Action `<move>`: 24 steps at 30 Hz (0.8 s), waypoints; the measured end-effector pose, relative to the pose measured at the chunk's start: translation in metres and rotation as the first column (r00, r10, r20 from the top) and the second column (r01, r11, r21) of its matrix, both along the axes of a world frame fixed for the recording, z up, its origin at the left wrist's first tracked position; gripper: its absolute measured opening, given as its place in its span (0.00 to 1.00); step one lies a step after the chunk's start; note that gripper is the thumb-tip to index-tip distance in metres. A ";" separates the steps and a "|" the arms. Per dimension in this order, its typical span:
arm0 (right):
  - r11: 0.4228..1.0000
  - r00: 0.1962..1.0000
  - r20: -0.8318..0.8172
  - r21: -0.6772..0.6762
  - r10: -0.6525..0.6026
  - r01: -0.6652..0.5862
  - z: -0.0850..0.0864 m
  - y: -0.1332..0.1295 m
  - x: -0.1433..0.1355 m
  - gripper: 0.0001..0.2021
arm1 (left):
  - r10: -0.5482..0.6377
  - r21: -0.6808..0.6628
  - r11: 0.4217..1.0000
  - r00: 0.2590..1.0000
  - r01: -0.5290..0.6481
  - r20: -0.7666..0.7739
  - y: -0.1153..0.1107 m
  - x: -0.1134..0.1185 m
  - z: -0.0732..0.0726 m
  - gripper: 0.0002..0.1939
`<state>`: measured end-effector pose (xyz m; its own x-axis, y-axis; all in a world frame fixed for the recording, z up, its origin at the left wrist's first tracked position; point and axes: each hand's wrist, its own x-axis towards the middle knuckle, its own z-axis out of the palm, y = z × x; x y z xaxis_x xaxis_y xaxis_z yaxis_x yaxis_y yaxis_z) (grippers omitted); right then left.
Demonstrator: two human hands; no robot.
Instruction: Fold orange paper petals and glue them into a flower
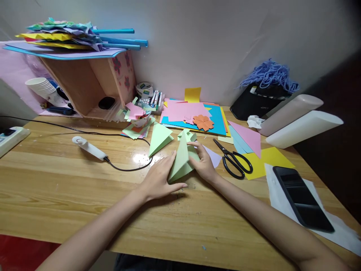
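A light green folded paper [181, 160] stands partly open on the wooden table, between my hands. My right hand [203, 162] pinches its right flap between thumb and fingers. Against the paper's left side rests my left hand [161, 177], its thumb spread toward me and its fingers extended. Another green folded paper [159, 138] lies just beyond my left hand. Behind the held paper is a small pale green folded piece [190, 136], partly hidden. A lilac paper [212, 155] shows beside my right hand.
Black scissors [233, 160] lie right of my right hand, near yellow paper [258, 165] and a phone [303, 197]. A white corded tool [90, 148] sits at left. Behind are coloured sheets [186, 113], an orange paper flower [203, 123] and a cup of scraps [140, 119].
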<state>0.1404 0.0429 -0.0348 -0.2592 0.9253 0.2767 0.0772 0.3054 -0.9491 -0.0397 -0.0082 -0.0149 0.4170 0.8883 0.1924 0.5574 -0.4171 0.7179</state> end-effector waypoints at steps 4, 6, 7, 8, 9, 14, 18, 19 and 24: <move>0.995 0.986 0.136 0.021 0.094 -0.098 0.003 -0.001 0.000 0.13 | 0.118 -0.219 0.973 0.969 -0.069 0.216 -0.002 0.007 -0.001 0.22; 0.992 0.982 0.140 0.001 0.124 -0.125 0.004 -0.001 0.002 0.14 | 0.264 -0.396 0.911 0.901 -0.115 0.345 -0.001 0.005 0.000 0.22; 0.992 0.983 0.132 -0.007 0.129 -0.129 0.004 -0.001 0.003 0.14 | 0.347 -0.479 0.868 0.851 -0.131 0.394 0.001 0.003 0.000 0.23; 0.990 0.983 0.121 -0.015 0.139 -0.138 0.004 0.000 0.004 0.15 | 0.427 -0.548 0.824 0.795 -0.146 0.431 0.004 0.000 0.001 0.24; 0.987 0.982 0.104 -0.025 0.159 -0.158 0.004 0.001 0.005 0.15 | 0.487 -0.599 0.786 0.747 -0.150 0.452 0.006 -0.004 0.001 0.24; 0.953 0.955 -0.037 -0.053 0.296 -0.298 -0.002 0.007 0.011 0.20 | 0.635 -0.717 0.684 0.591 -0.132 0.497 0.017 -0.018 -0.001 0.21; 0.940 0.945 -0.021 -0.102 0.326 -0.326 -0.004 0.007 0.010 0.21 | 0.627 -0.712 0.697 0.552 -0.082 0.550 0.020 -0.021 -0.005 0.22; 0.928 0.935 -0.008 -0.117 0.354 -0.352 -0.004 0.005 0.009 0.20 | 0.612 -0.712 0.699 0.575 -0.071 0.543 0.020 -0.021 -0.006 0.24; 0.927 0.927 0.047 -0.076 0.371 -0.367 -0.004 0.000 0.003 0.20 | 0.581 -0.703 0.701 0.667 -0.119 0.467 0.019 -0.024 -0.004 0.29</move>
